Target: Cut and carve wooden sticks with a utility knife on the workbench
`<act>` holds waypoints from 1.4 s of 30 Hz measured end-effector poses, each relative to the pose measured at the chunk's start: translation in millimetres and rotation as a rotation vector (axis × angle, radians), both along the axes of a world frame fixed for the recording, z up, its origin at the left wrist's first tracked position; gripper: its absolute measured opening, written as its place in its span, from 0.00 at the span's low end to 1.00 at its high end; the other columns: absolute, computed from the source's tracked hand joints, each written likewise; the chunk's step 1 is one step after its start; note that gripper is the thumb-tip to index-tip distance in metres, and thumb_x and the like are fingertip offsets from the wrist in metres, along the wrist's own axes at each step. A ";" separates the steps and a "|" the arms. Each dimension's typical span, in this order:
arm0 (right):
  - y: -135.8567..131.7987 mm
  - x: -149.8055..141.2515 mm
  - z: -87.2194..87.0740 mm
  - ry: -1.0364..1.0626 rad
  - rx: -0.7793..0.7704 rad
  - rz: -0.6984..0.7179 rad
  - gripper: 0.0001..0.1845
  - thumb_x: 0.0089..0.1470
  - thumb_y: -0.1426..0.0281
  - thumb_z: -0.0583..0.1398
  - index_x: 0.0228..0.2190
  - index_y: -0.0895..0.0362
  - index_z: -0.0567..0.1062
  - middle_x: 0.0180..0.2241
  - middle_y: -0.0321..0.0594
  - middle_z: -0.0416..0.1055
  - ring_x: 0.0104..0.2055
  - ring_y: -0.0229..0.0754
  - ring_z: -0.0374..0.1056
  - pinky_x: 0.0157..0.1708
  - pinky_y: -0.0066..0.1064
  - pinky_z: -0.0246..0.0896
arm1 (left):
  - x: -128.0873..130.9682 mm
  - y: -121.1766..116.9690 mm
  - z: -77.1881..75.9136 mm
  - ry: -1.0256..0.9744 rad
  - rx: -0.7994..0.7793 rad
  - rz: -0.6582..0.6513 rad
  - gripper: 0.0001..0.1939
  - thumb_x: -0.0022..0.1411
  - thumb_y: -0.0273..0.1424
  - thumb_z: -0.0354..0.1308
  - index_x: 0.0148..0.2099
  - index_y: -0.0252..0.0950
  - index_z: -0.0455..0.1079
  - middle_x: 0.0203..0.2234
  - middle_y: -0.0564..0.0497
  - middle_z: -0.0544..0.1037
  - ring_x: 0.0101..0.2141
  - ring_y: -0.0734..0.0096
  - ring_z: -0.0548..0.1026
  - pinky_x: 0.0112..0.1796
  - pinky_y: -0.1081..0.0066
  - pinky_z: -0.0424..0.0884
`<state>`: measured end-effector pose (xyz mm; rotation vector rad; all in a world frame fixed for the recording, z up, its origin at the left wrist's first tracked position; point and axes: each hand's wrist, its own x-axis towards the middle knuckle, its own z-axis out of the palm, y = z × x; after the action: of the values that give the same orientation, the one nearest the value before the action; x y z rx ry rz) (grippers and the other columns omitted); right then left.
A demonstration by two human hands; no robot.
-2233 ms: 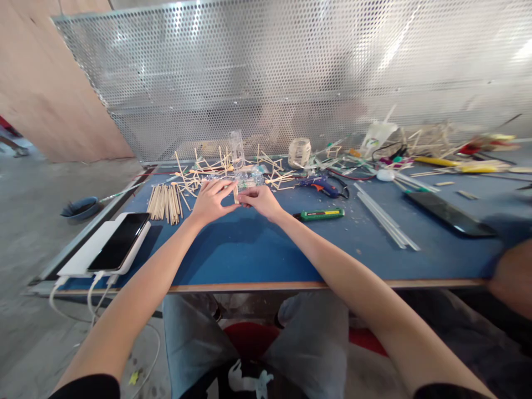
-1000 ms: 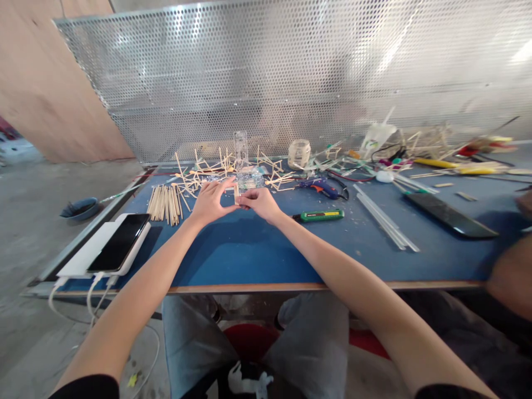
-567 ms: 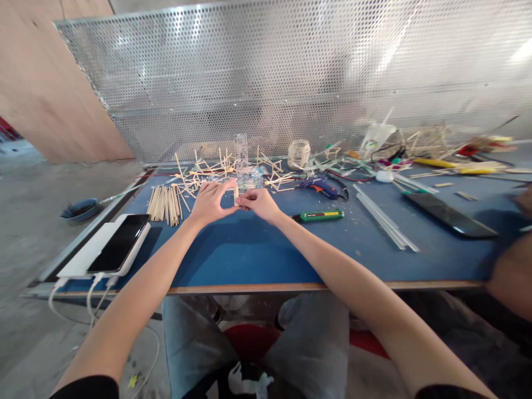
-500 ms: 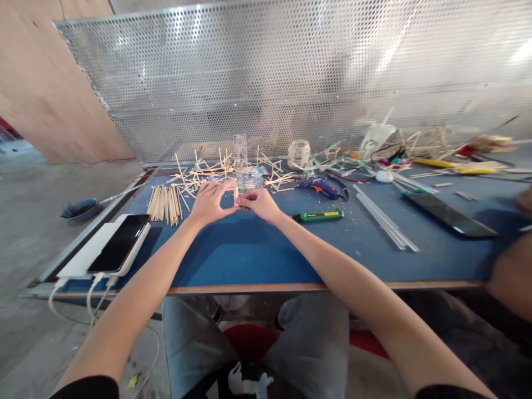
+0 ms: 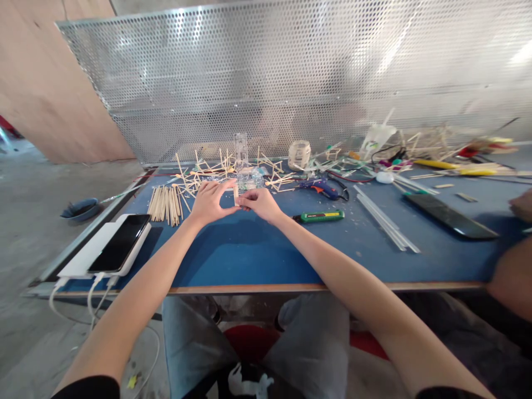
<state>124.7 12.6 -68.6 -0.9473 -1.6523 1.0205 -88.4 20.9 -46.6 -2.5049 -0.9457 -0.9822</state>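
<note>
Between my hands stand short pale wooden sticks (image 5: pixel 235 192), held upright close together. My left hand (image 5: pixel 210 203) is curved around their left side, its fingertips at the top and its thumb at the bottom. My right hand (image 5: pixel 260 203) pinches the sticks' lower right side with thumb and forefinger. How many sticks there are, and whether they are joined, I cannot tell. Just behind them is a clear plastic piece (image 5: pixel 241 151) standing upright. A bundle of wooden sticks (image 5: pixel 165 205) lies left of my left hand.
A green-handled cutter (image 5: pixel 320 216) and a blue glue gun (image 5: pixel 320 187) lie to the right. Clear glue sticks (image 5: pixel 386 219) and a black phone (image 5: pixel 451 215) are farther right. Another phone (image 5: pixel 119 243) rests at left. A perforated metal panel (image 5: pixel 291 72) borders the back. Another person's arm (image 5: pixel 515 271) is at right.
Both hands keep their hold on the sticks with almost no movement. The other person's hand at the far right edge has shifted slightly left.
</note>
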 end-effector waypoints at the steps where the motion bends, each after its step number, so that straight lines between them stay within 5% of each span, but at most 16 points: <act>1: 0.6 0.7 -0.6 -0.009 0.001 0.003 0.22 0.46 0.49 0.69 0.28 0.57 0.82 0.22 0.38 0.74 0.24 0.35 0.65 0.26 0.29 0.63 | -0.4 0.4 -0.2 0.003 0.006 -0.001 0.40 0.61 0.52 0.62 0.70 0.44 0.57 0.52 0.49 0.80 0.49 0.57 0.74 0.55 0.56 0.62; 24: -1.8 0.2 3.1 -0.079 -0.012 -0.027 0.23 0.49 0.49 0.66 0.25 0.58 0.80 0.19 0.35 0.69 0.22 0.33 0.59 0.23 0.29 0.56 | -1.0 3.1 -4.6 0.016 0.052 -0.003 0.37 0.62 0.53 0.60 0.68 0.45 0.61 0.50 0.48 0.80 0.47 0.59 0.76 0.54 0.58 0.64; 35: 0.5 7.4 7.4 -0.216 0.101 -0.117 0.26 0.56 0.48 0.60 0.28 0.58 0.80 0.19 0.35 0.70 0.21 0.35 0.62 0.24 0.28 0.58 | -1.5 3.5 -1.8 -0.020 0.024 -0.005 0.36 0.60 0.51 0.63 0.65 0.43 0.62 0.50 0.48 0.81 0.44 0.59 0.77 0.53 0.57 0.64; 42: 8.4 40.3 27.1 -0.404 0.273 -0.332 0.20 0.67 0.65 0.50 0.45 0.58 0.78 0.38 0.44 0.79 0.35 0.41 0.73 0.41 0.33 0.65 | -12.2 8.7 7.1 -0.294 0.010 0.062 0.40 0.54 0.53 0.68 0.63 0.42 0.62 0.48 0.48 0.81 0.34 0.66 0.75 0.51 0.56 0.68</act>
<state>165.1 21.0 -41.5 -1.2441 -1.8215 0.3832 -100.6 29.5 -39.4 -2.3476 -1.0893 -1.3563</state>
